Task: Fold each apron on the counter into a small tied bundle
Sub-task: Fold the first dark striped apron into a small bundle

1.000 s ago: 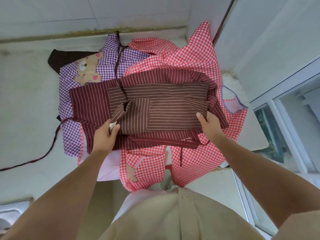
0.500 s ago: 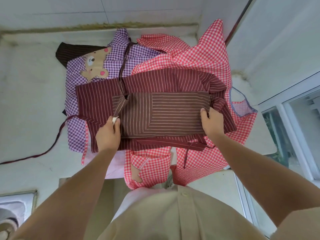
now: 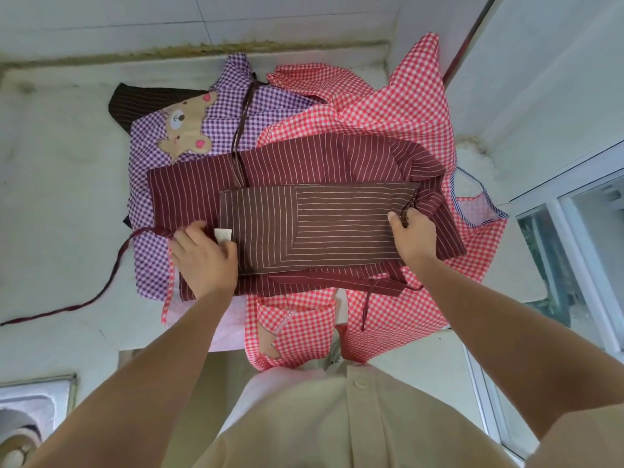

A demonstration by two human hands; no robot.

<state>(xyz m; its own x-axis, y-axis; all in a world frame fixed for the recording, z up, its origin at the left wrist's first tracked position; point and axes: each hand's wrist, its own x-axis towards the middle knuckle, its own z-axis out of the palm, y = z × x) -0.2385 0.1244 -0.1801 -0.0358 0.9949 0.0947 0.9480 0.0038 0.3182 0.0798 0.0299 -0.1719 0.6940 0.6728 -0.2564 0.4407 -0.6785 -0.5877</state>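
Grip's on both ends: left hand (image 3: pixel 202 258) curls round the left edge of the brown striped apron (image 3: pixel 320 231) right by its white label (image 3: pixel 223 235), and right hand (image 3: pixel 412 238) pinches the right edge along with a thin tie (image 3: pixel 407 211). It's folded into a flat rectangle on top of a maroon striped apron (image 3: pixel 304 160). A purple checked apron (image 3: pixel 223 96) and a red checked apron (image 3: pixel 405 106) are underneath, all on a pale table (image 3: pixel 50 197). Tiled wall (image 3: pixel 202 21) behind, window (image 3: pixel 574 248) on the right, sink (image 3: pixel 33 410) lower left.

The left hand (image 3: pixel 202 261) and right hand (image 3: pixel 412 238) grip opposite ends of the folded brown striped apron (image 3: pixel 320 228).
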